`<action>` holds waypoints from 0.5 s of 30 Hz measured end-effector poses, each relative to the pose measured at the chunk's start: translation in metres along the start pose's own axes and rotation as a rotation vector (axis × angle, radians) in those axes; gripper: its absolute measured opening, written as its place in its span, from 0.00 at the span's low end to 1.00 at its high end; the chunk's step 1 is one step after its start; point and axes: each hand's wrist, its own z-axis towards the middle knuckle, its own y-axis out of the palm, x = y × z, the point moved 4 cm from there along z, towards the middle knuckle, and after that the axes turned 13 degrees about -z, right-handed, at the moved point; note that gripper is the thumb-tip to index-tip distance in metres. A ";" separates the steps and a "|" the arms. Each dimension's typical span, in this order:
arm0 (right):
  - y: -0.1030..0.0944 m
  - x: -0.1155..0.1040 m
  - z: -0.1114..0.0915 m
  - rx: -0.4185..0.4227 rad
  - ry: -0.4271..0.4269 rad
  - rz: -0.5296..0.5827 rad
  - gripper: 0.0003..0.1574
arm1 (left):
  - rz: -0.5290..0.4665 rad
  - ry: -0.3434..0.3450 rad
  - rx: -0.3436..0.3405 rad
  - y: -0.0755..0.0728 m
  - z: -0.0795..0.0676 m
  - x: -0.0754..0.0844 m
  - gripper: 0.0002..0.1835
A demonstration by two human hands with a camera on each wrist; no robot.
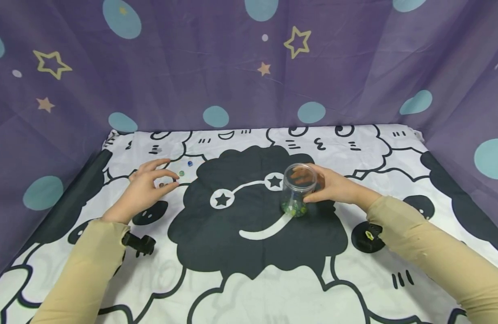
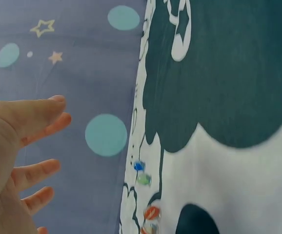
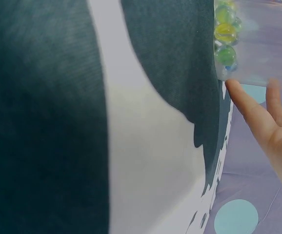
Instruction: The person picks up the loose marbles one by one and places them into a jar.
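Observation:
My right hand (image 1: 334, 184) grips a clear jar (image 1: 290, 193) from its right side, fingers behind it and thumb in front. The jar stands upright and uncovered on the dark cloud print. Green and yellow glass marbles (image 3: 225, 33) lie in its bottom. My left hand (image 1: 145, 186) hovers at the left, thumb and forefinger tips close together, with no marble visible between them. Near its fingertips lie a blue marble (image 1: 190, 164) and a green marble (image 1: 182, 173). An orange marble (image 2: 151, 213) shows in the left wrist view, with another marble (image 2: 149, 228) below it.
A black-and-white printed cloth (image 1: 265, 252) covers the table. Purple curtains (image 1: 249, 67) with stars and dots rise behind and beside it. Near the right sleeve is a round black shape (image 1: 367, 237) with a yellow-green mark; whether it is print or an object is unclear.

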 end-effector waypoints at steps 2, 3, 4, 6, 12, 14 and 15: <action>0.000 0.000 0.000 0.000 -0.003 -0.003 0.48 | 0.004 -0.013 -0.002 -0.002 -0.001 -0.004 0.10; 0.000 0.000 0.000 -0.001 -0.004 -0.002 0.48 | 0.004 -0.018 -0.004 -0.003 -0.001 -0.006 0.10; 0.000 0.000 0.000 -0.001 -0.004 -0.003 0.48 | 0.002 -0.023 -0.005 -0.004 -0.001 -0.008 0.10; 0.000 0.000 0.000 -0.001 -0.004 -0.002 0.48 | 0.004 -0.031 -0.005 -0.007 -0.001 -0.012 0.11; 0.000 0.000 0.000 -0.001 -0.001 0.001 0.48 | 0.019 -0.079 0.001 -0.013 -0.001 -0.022 0.15; 0.000 0.000 0.000 -0.001 -0.002 0.004 0.48 | 0.023 -0.097 0.002 -0.015 -0.002 -0.026 0.16; 0.000 0.000 0.000 -0.001 -0.002 0.003 0.48 | 0.025 -0.105 0.001 -0.016 -0.002 -0.028 0.16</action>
